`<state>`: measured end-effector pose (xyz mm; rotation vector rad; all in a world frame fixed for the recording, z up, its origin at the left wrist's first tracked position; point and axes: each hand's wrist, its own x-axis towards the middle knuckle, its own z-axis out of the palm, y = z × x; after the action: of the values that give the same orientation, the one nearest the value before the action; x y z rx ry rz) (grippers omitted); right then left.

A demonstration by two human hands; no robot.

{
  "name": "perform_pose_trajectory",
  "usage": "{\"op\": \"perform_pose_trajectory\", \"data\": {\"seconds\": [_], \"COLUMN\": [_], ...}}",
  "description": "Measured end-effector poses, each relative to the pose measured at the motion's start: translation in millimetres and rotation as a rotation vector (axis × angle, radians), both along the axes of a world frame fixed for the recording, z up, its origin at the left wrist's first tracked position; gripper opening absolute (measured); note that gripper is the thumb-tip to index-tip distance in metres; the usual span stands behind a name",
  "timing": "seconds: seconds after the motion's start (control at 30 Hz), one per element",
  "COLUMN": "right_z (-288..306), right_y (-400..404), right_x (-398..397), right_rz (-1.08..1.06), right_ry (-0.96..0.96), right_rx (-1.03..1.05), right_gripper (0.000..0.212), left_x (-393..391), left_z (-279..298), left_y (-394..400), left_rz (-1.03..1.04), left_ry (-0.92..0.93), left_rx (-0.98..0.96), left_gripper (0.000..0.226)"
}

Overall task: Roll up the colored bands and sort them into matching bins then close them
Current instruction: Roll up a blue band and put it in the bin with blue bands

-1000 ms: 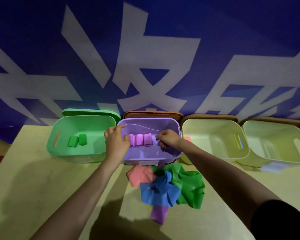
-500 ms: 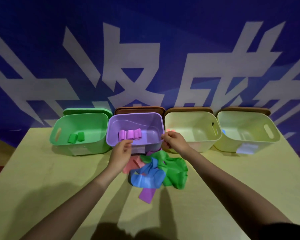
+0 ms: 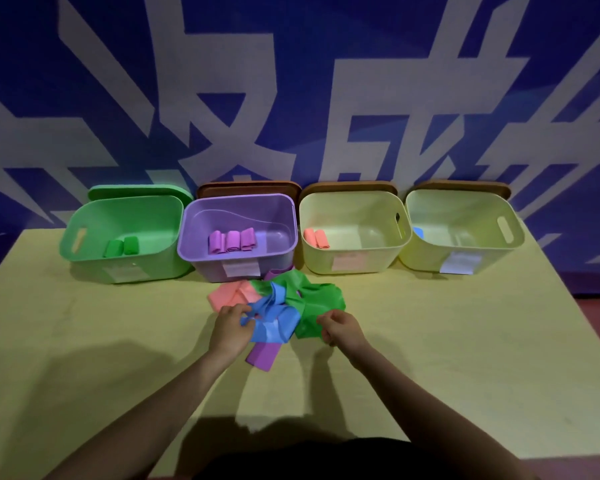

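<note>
Your left hand [image 3: 230,328] is pinching the blue band [image 3: 274,322] in the pile between your hands; right hand [image 3: 342,329] is curled by the green band [image 3: 317,303], can't tell if it's gripping. Pull blue free slowly, flatten it on the tabletop [image 3: 84,341], then roll tight.

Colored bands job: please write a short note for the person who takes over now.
Left hand pinches the loose blue band in the pile; right hand grips the loose green band.
Done: two green rolls in the green plastic bin, three purple in the purple bin, two pink in the third bin.
Left: roll and sort the pile, close all bins.
</note>
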<state>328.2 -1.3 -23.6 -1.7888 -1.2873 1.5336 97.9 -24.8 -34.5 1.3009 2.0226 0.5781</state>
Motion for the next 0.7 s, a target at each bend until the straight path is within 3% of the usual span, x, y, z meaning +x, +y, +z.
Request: {"op": "perform_pose_trajectory", "data": {"seconds": [0.13, 0.27, 0.37, 0.47, 0.53, 0.63, 0.7], "right_z": [-13.8, -14.3, -17.8, -24.1, -24.3, -24.0, -20.8], "right_y": [4.5, 19.2, 28.2, 33.5, 35.4, 38.1, 38.6], "right_x": [-10.3, -30.8, -42.8, -46.2, -44.9, -43.9, -43.9], "right_rz": [0.176, 0.380, 0.409, 0.460, 0.443, 0.415, 0.415], "right_ry": [-0.203, -0.329, -0.364, -0.404, -0.388, -0.347, -0.310], "right_rx": [0.010, 0.068, 0.059, 0.057, 0.056, 0.069, 0.089], "right_gripper": [0.008, 0.047, 0.058, 0.049, 0.032, 0.008, 0.007], "left_x": [8.8, 14.6, 16.9, 10.8, 5.9, 1.9, -0.2], "left_z": [-9.5, -15.8, -18.3, -21.9, -21.7, -18.4, -14.1], "left_y": [-0.1, 8.8, 15.5, 21.5, 26.3, 31.6, 35.3], "left_rz": [-0.009, -0.054, -0.053, -0.063, -0.115, -0.159, -0.153], "left_ry": [0.084, 0.040, 0.002, -0.008, 0.034, 0.051, -0.016], "left_rx": [0.023, -0.036, -0.038, -0.072, -0.099, -0.090, -0.041], "left_gripper": [0.030, 0.026, 0.026, 0.021, 0.009, 0.040, 0.043]}}
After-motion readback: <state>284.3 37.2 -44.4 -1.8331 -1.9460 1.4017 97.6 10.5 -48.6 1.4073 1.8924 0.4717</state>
